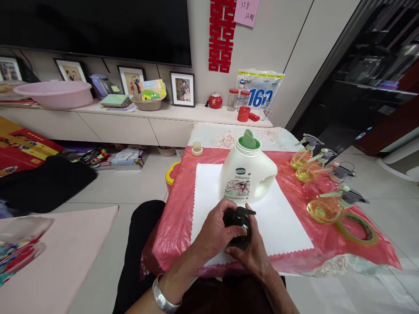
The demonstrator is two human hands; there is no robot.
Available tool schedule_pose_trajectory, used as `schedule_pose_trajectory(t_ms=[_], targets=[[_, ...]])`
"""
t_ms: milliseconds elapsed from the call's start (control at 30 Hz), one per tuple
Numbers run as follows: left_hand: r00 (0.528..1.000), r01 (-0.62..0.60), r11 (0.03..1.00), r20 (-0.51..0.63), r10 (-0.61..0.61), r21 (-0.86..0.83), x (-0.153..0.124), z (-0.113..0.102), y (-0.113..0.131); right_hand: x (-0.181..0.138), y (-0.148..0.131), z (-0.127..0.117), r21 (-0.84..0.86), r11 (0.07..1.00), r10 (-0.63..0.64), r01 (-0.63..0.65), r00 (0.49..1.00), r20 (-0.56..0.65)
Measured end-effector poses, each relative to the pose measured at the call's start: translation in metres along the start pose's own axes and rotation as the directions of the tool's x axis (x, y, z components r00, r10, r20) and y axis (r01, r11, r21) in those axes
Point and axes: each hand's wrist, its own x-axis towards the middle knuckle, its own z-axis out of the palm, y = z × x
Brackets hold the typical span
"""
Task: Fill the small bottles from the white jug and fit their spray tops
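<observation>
A red plastic sheet covers the table, with a white cloth laid on top. On the cloth stands a white detergent jug, a green funnel in its mouth. Just in front of the jug, the left hand and right hand clamp their fingers round a black pump bottle, held over the cloth's near edge.

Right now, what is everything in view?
black pump-top plastic bottle: one, black, in both hands
white plastic detergent jug: one, white with green spout, on the cloth
white scalloped cloth: one, white, on the red cover
red plastic table cover: one, red, over the table
clear plastic trigger spray bottles: four, yellowish, right of the jug
green tape ring: one, green, right end of cover
left hand: one, grip around the bottle's pump top
right hand: one, grip under the bottle
</observation>
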Motion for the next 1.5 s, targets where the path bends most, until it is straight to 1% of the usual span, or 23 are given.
schedule_pose_trajectory(t_ms=[67,100,200,267,300,367,467,567,633,700,800,867,933,1000,1067,1133,1167,1233,1300,1333,1400,1467,1500], targets=[[0.999,-0.026,0.998,-0.022,0.027,0.049,-0.002,0.002,0.0,0.0,0.0,0.004,-0.043,0.999,-0.027,0.025,0.998,-0.054],[0.998,-0.063,0.995,0.0,0.063,0.073,-0.004,0.001,0.002,0.001,-0.001,0.005,-0.067,0.997,-0.048,0.043,0.996,-0.078],[0.972,-0.176,0.979,0.173,0.157,0.101,-0.01,-0.008,0.013,0.002,-0.003,0.007,-0.119,0.988,-0.11,0.097,0.988,-0.108],[0.953,-0.183,0.977,0.265,0.148,0.112,-0.014,-0.015,0.023,0.001,-0.004,0.006,-0.138,0.983,-0.135,0.122,0.986,-0.093],[0.95,-0.17,0.978,0.282,0.13,0.12,-0.016,-0.018,0.028,0.0,-0.005,0.005,-0.147,0.98,-0.148,0.135,0.985,-0.083],[0.957,-0.161,0.979,0.263,0.124,0.125,-0.018,-0.021,0.035,-0.002,-0.008,0.005,-0.157,0.974,-0.176,0.163,0.982,-0.069],[0.976,-0.179,0.977,0.144,0.162,0.115,-0.018,-0.017,0.038,-0.004,-0.018,0.006,-0.156,0.966,-0.216,0.204,0.974,-0.064],[0.988,-0.157,0.979,0.022,0.155,0.127,-0.019,-0.011,0.035,-0.006,-0.026,0.009,-0.159,0.963,-0.233,0.219,0.97,-0.073],[0.988,-0.152,0.976,-0.013,0.156,0.153,-0.022,-0.01,0.033,-0.008,-0.028,0.009,-0.172,0.963,-0.224,0.208,0.971,-0.081],[0.982,-0.189,0.965,0.027,0.187,0.184,-0.025,-0.012,0.035,-0.009,-0.028,0.008,-0.184,0.964,-0.21,0.192,0.974,-0.088],[0.96,-0.246,0.947,0.187,0.208,0.207,-0.029,-0.02,0.043,-0.01,-0.028,0.005,-0.203,0.962,-0.203,0.181,0.975,-0.095],[0.954,-0.242,0.949,0.227,0.195,0.2,-0.03,-0.023,0.048,-0.01,-0.029,0.005,-0.22,0.959,-0.202,0.177,0.975,-0.095],[0.963,-0.231,0.958,0.181,0.201,0.168,-0.03,-0.023,0.049,-0.011,-0.03,0.006,-0.226,0.958,-0.201,0.175,0.975,-0.095],[0.968,-0.239,0.965,0.1,0.229,0.112,-0.029,-0.02,0.048,-0.011,-0.03,0.008,-0.216,0.963,-0.186,0.163,0.978,-0.091],[0.964,-0.266,0.963,0.025,0.265,0.047,-0.029,-0.018,0.047,-0.013,-0.03,0.011,-0.192,0.973,-0.146,0.129,0.986,-0.077],[0.955,-0.291,0.956,-0.071,0.288,-0.029,-0.028,-0.018,0.049,-0.016,-0.031,0.011,-0.175,0.981,-0.096,0.081,0.992,-0.077],[0.948,-0.298,0.951,-0.141,0.285,-0.082,-0.027,-0.02,0.05,-0.017,-0.032,0.011,-0.176,0.983,-0.071,0.054,0.994,-0.089],[0.92,-0.308,0.927,-0.314,0.234,-0.214,-0.021,-0.028,0.053,-0.02,-0.036,0.007,-0.193,0.981,-0.02,-0.008,0.99,-0.143],[0.873,-0.326,0.878,-0.469,0.137,-0.35,-0.009,-0.04,0.053,-0.021,-0.043,0.0,-0.218,0.973,0.029,-0.077,0.976,-0.215],[0.847,-0.339,0.849,-0.523,0.09,-0.404,-0.001,-0.047,0.051,-0.02,-0.048,-0.005,-0.233,0.967,0.042,-0.103,0.967,-0.252],[0.811,-0.36,0.802,-0.584,0.017,-0.476,0.015,-0.059,0.04,-0.017,-0.059,-0.018,-0.268,0.954,0.043,-0.134,0.946,-0.321],[0.798,-0.337,0.798,-0.601,-0.039,-0.5,0.028,-0.066,0.02,-0.009,-0.072,-0.035,-0.313,0.938,0.019,-0.149,0.924,-0.382],[0.812,-0.288,0.818,-0.58,-0.068,-0.499,0.033,-0.067,0.008,-0.003,-0.08,-0.044,-0.344,0.927,-0.004,-0.151,0.912,-0.41]])
